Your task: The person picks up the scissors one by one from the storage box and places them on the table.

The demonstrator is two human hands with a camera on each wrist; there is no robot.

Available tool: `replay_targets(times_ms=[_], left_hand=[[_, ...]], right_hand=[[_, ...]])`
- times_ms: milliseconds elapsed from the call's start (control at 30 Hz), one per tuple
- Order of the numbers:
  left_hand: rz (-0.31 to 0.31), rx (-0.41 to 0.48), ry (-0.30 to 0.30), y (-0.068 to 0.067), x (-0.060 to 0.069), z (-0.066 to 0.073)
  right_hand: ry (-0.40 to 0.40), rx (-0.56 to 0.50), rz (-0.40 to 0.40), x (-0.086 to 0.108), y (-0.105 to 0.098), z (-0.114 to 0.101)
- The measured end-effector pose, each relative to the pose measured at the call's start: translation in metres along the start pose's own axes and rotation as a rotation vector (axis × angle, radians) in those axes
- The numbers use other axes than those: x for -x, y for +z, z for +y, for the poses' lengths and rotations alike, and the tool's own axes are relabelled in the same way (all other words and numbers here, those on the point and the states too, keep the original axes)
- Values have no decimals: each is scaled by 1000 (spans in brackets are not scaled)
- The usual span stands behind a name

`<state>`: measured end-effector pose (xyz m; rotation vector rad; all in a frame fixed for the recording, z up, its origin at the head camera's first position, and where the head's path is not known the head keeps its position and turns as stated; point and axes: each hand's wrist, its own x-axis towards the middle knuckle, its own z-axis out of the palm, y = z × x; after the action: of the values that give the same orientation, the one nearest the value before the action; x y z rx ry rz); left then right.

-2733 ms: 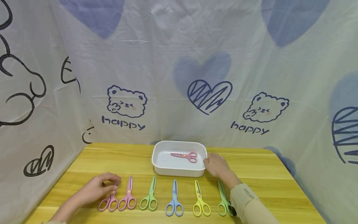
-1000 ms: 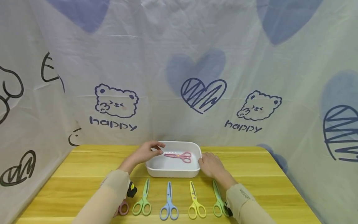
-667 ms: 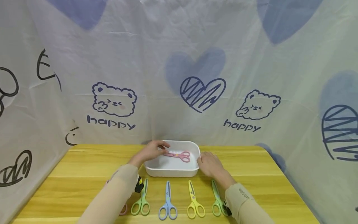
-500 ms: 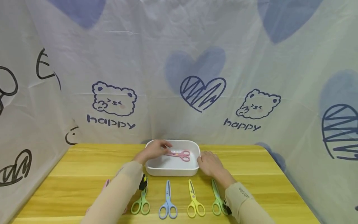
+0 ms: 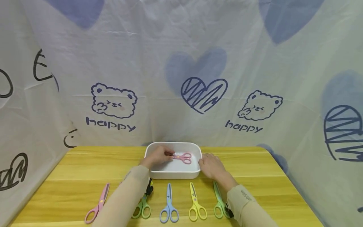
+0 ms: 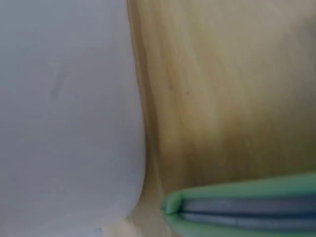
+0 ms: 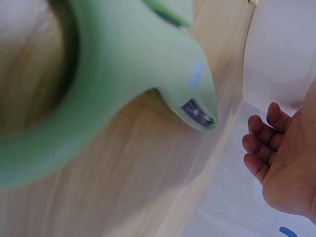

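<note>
Inside the white plastic tray (image 5: pixel 175 175) lies a pair of pink scissors (image 5: pixel 185 156), handles to the right. My left hand (image 5: pixel 158 156) reaches over the tray's left side and pinches the blade end, whose tip its fingers hide. At the tray's right wall, my right hand (image 5: pixel 211 165) grips the edge; in the right wrist view its fingers (image 7: pixel 264 143) are curled beside the tray (image 7: pixel 276 54), the thumb not clearly seen. The left wrist view shows the tray's wall (image 6: pixel 69 118) and a green scissors tip (image 6: pixel 237 205), not the hand.
In front of the tray, a row of scissors lies on the wooden table (image 5: pixel 255 176): pink (image 5: pixel 97 206), green (image 5: pixel 145 206), blue (image 5: pixel 169 206), yellow (image 5: pixel 195 206) and green (image 5: pixel 219 201). My left sleeve (image 5: pixel 124 197) covers part of the row. A printed cloth (image 5: pixel 158 63) hangs behind.
My left hand has left the pink scissors at the left of the row, moved over the tray, and lowered onto the pink scissors inside. My right hand has stayed at the tray's right edge.
</note>
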<state>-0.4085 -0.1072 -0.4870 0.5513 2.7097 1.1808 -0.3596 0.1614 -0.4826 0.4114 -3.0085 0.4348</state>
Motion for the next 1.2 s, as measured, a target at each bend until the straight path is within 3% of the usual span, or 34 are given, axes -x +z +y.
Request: replay_targets(times_ms=[400, 633, 1200], left_hand=[[23, -90, -4, 6, -6, -4], [17, -93, -41, 6, -7, -6], [13, -89, 16, 7, -6, -6]], right_hand=[[0, -5, 11, 2, -2, -2], [-1, -6, 2, 0, 1, 0], [18, -8, -9, 3, -3, -3]])
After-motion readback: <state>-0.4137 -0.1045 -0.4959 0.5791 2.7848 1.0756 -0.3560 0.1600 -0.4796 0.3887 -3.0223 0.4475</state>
